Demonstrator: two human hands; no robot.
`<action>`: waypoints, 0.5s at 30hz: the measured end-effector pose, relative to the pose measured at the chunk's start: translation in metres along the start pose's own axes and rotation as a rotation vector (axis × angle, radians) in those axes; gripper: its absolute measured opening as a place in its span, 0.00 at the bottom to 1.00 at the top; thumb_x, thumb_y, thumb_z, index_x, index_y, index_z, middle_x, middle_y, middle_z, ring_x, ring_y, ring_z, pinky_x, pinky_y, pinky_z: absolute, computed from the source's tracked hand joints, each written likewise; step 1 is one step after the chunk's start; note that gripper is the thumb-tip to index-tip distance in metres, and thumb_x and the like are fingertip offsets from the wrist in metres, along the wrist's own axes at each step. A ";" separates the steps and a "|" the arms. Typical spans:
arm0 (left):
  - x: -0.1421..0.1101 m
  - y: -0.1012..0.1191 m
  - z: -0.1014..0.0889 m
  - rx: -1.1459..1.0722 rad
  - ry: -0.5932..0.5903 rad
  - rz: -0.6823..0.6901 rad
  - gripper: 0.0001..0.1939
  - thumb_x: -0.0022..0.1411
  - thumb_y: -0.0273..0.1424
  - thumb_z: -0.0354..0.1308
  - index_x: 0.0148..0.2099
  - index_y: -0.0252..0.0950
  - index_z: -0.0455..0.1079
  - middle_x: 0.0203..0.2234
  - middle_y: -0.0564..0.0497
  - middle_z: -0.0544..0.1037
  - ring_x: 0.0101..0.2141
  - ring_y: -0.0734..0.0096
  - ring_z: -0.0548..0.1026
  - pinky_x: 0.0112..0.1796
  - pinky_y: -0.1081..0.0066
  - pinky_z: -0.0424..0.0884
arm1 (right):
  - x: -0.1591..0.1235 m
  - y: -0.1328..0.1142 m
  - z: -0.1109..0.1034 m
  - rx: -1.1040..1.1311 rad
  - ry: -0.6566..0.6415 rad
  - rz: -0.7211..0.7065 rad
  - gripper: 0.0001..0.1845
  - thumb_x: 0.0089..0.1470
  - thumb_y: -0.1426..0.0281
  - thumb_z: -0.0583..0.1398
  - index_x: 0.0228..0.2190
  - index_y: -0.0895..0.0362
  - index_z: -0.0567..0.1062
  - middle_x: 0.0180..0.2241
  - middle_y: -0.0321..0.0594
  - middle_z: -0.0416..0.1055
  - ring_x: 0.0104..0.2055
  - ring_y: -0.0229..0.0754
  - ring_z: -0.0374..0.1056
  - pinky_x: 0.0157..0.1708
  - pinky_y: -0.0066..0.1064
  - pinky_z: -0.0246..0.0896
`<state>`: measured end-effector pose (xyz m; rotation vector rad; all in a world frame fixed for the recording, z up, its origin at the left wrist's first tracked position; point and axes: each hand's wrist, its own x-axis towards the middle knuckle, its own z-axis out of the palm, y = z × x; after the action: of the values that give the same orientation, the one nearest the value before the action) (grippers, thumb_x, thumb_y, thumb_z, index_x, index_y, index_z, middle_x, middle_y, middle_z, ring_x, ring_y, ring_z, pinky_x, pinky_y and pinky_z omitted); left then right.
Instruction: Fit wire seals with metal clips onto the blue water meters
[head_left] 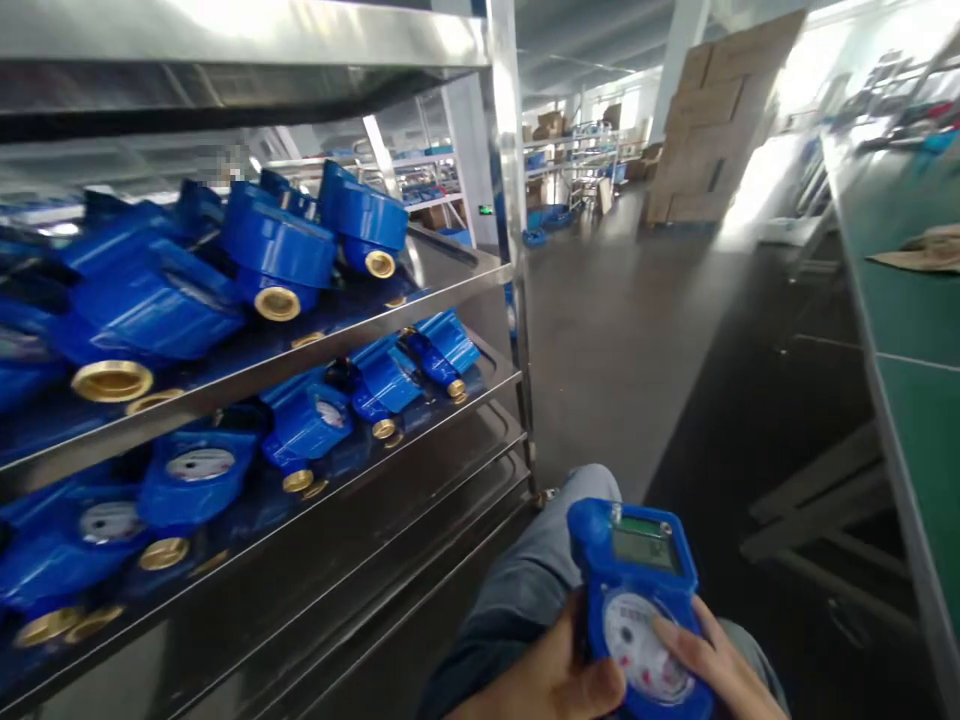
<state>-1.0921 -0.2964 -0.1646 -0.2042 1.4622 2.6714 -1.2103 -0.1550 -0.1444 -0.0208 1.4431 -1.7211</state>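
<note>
Blue water meter (637, 590) sits gripped in both hands, left hand (555, 680) and right hand (712, 665), beside a metal rack (420, 300) stacked with meters.

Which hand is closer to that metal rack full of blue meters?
Left. The left hand grips the held meter on the side toward the rack; the right hand is on the far side.

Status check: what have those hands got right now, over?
Left hand and right hand both grip one blue water meter over the lap. Rack of meters left, untouched. Nothing blocking.

head cam | looks forward-down | close over lap | rack (300, 340) at left
</note>
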 end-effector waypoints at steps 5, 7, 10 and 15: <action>0.030 -0.022 -0.001 -0.356 0.101 -0.109 0.24 0.57 0.43 0.60 0.55 0.47 0.69 0.53 0.40 0.72 0.53 0.49 0.70 0.49 0.51 0.67 | 0.000 0.001 0.001 0.033 -0.073 0.042 0.33 0.51 0.54 0.62 0.52 0.55 0.57 0.48 0.49 0.71 0.50 0.54 0.70 0.48 0.45 0.67; 0.034 -0.023 -0.009 -0.435 0.182 -0.187 0.24 0.57 0.47 0.57 0.52 0.40 0.72 0.51 0.38 0.73 0.54 0.48 0.69 0.51 0.51 0.66 | -0.001 -0.007 -0.005 -0.153 -0.148 0.024 0.36 0.54 0.54 0.59 0.57 0.56 0.54 0.54 0.51 0.66 0.54 0.53 0.66 0.54 0.46 0.62; 0.029 -0.019 -0.034 -0.477 0.369 -0.308 0.27 0.53 0.50 0.58 0.49 0.38 0.74 0.48 0.39 0.76 0.53 0.49 0.70 0.52 0.53 0.67 | -0.004 -0.014 -0.020 -0.562 -0.232 -0.048 0.41 0.52 0.57 0.61 0.62 0.58 0.55 0.62 0.51 0.56 0.63 0.54 0.54 0.63 0.47 0.48; -0.007 0.007 -0.110 -0.147 0.940 -0.333 0.18 0.51 0.43 0.62 0.44 0.43 0.74 0.44 0.45 0.79 0.50 0.50 0.73 0.49 0.53 0.72 | -0.003 -0.012 -0.040 -1.015 -0.364 -0.104 0.31 0.47 0.72 0.60 0.55 0.58 0.69 0.63 0.51 0.52 0.65 0.59 0.48 0.61 0.51 0.49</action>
<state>-1.0785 -0.3933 -0.2159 -1.7159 1.1843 2.4596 -1.2361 -0.1222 -0.1460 -0.9078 1.8798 -0.8274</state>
